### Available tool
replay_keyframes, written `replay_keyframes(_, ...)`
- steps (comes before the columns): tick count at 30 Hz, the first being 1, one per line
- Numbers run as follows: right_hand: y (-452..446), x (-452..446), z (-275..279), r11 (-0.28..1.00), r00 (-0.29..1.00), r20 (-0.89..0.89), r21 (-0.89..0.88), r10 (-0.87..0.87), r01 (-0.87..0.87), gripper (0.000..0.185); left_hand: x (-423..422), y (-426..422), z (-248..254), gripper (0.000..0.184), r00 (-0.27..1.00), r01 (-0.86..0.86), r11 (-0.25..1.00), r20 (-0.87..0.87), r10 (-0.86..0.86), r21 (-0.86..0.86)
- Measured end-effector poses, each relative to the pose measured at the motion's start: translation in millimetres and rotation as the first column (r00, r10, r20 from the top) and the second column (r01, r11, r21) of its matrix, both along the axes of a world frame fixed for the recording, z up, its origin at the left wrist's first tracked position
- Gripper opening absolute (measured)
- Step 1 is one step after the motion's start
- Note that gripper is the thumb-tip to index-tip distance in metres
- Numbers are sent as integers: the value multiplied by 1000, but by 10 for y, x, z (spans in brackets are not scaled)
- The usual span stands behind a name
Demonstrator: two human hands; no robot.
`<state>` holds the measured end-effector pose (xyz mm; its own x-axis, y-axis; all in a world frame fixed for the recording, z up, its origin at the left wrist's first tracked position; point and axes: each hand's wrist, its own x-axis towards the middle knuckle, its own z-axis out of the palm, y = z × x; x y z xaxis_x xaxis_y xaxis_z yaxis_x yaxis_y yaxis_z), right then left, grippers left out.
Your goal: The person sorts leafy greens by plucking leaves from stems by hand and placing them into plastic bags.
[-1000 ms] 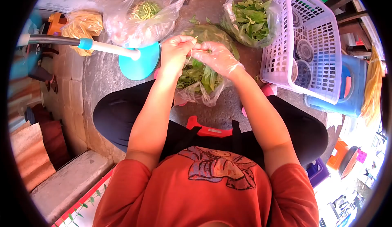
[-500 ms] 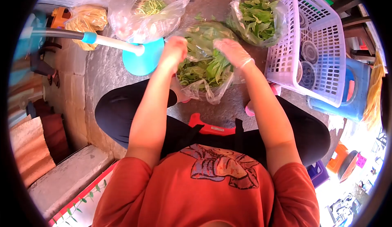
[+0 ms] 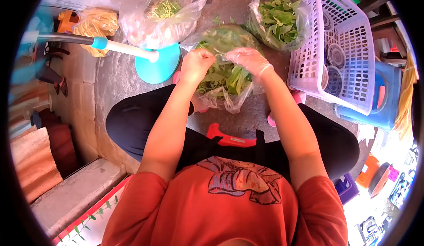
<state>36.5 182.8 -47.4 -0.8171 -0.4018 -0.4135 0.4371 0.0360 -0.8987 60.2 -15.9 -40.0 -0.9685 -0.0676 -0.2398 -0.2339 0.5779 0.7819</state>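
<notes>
A clear plastic bag (image 3: 230,104) full of green leaves (image 3: 225,79) stands on the floor between my feet. My left hand (image 3: 197,64), bare, is closed in a pinch at the left side of the bag's mouth, with thin plastic at its fingertips. Opposite it, my right hand (image 3: 248,59) wears a clear glove and has its fingers pressed together on the bag's edge. Part of the bag's upper flap lies behind both hands. Some leaves are covered by my fingers.
A second bag of leaves (image 3: 280,22) stands behind to the right, beside a white plastic basket (image 3: 304,56). At the back left are a bag with green stems (image 3: 164,8) and a turquoise disc (image 3: 158,71) on a pole. A blue container (image 3: 388,95) is at right.
My hands have come closer together over the bag's mouth. The left hand moved right and slightly down; the right moved slightly left. The leaves between them are more covered.
</notes>
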Motion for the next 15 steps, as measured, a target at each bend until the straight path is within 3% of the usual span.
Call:
replay_keyframes(2, -112, 58, 107, 994, 994, 0, -17, -110, 110, 31, -29, 102, 102, 10, 990, -74, 958, -93, 103, 278)
replay_keyframes(4, -172, 84, 182, 973, 979, -59, -132, -197, 188, 30, -36, 221, 158, 10, 986, -94, 867, -77, 150, 490)
replay_keyframes(7, -194, 98, 214, 948, 965, -73, -217, -252, 231, 27, 5, 286, 297, 10, 990, -138, 721, 95, 101, 679)
replay_keyframes(11, -162, 61, 247, 973, 961, -179, -131, -209, 187, 20, -2, 248, 353, 12, 982, -160, 655, 187, 29, 738)
replay_keyframes(14, -151, 48, 320, 988, 935, -322, -13, -151, 156, 17, -57, 238, 424, 16, 980, -191, 769, 71, 187, 610)
replay_keyframes(15, -155, 46, 351, 989, 921, -369, 29, -124, 145, 16, -70, 227, 448, 16, 975, -222, 745, 132, 179, 629)
